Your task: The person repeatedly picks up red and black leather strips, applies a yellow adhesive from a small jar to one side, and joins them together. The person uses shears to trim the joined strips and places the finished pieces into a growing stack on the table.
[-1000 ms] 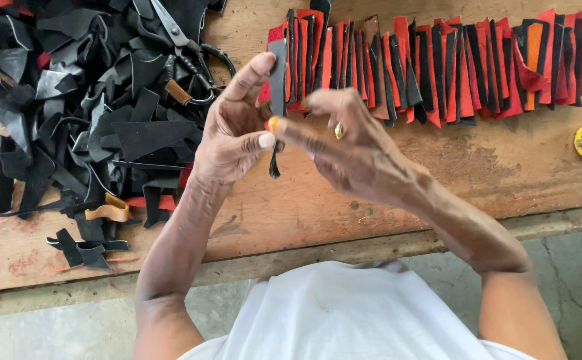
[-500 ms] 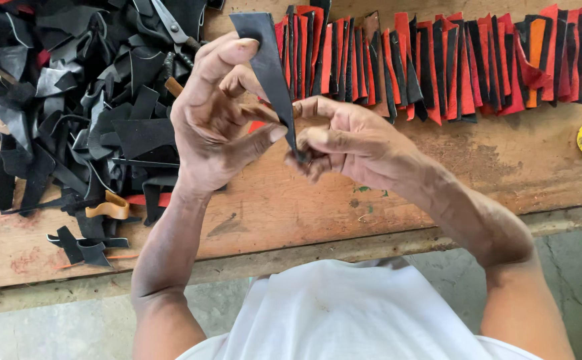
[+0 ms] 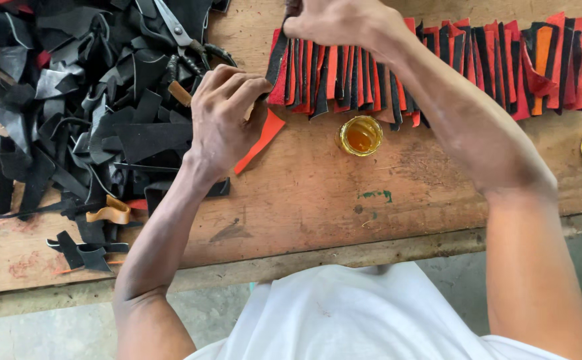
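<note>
A red strip is pinched by the left hand, while a black strip at the row's left end is pinched by the right hand.

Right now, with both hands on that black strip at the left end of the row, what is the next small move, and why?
Probably press the black strip flat against the row of red and black strips and then let go. The right hand pinches its upper end, the left hand its lower part, and it already lies at the row's left end, beside the small jar of amber liquid.
</note>
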